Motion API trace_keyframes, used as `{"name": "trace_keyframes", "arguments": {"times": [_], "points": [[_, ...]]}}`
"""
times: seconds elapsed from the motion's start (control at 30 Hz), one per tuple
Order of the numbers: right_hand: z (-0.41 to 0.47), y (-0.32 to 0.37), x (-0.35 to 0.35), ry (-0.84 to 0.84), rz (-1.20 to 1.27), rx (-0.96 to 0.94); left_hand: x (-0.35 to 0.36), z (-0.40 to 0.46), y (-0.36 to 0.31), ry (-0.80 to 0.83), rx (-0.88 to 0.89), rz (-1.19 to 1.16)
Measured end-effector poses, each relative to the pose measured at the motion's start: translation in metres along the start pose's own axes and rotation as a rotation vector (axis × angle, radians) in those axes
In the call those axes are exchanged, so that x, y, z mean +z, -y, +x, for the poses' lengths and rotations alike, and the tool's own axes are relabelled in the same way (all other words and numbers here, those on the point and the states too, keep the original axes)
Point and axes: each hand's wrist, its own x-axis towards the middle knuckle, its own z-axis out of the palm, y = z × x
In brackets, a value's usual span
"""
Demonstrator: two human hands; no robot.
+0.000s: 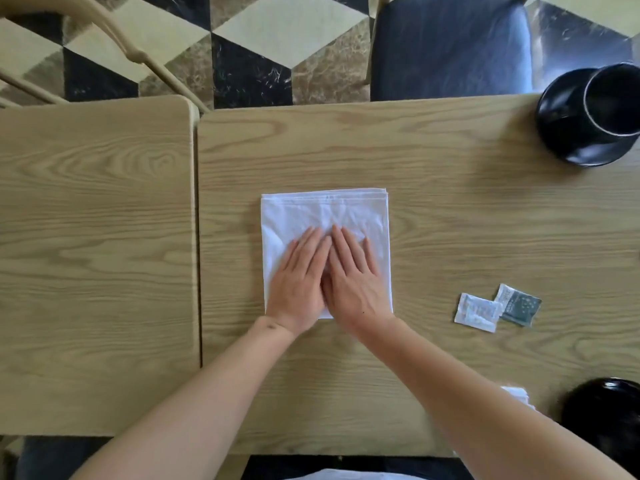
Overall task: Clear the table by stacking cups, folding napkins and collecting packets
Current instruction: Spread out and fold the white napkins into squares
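Hands lie flat, side by side and touching: the left hand (pixel 297 278) and right hand (pixel 353 275) press with straight fingers on a folded square white cloth napkin (pixel 304 213) at the middle of the pale oak-grain wooden table (pixel 450 202). To the right lie a white paper packet (pixel 477 312) and a dark green packet (pixel 519 307), overlapping. A black cup on a black saucer (pixel 588 116) stands at the far right corner. A second wooden table (pixel 93 254) abuts on the left. Beyond, a dark-cushioned chair (pixel 450 43) stands on cube-patterned marble floor (pixel 259 39).
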Motion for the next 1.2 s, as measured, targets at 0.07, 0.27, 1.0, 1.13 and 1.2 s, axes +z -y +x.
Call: {"name": "trace_keyframes", "arguments": {"times": [0.07,0.27,1.0,1.13,1.2], "points": [[-0.003,-0.003,0.010,-0.048,0.030,-0.006,0.007,-0.002,0.004,0.006,-0.030,0.051],[-0.005,-0.008,0.017,-0.088,0.031,-0.011,0.012,-0.002,0.009,0.100,-0.086,0.245],[0.111,-0.049,-0.090,0.280,-0.050,0.242,-0.020,-0.010,-0.147,-0.183,-1.852,-2.017],[0.114,-0.058,-0.089,0.342,-0.048,0.290,-0.018,-0.002,-0.143,-0.159,-1.869,-1.896],[0.109,-0.059,-0.091,0.373,0.064,0.324,-0.018,-0.005,-0.142,-0.087,-1.825,-1.786]]}}
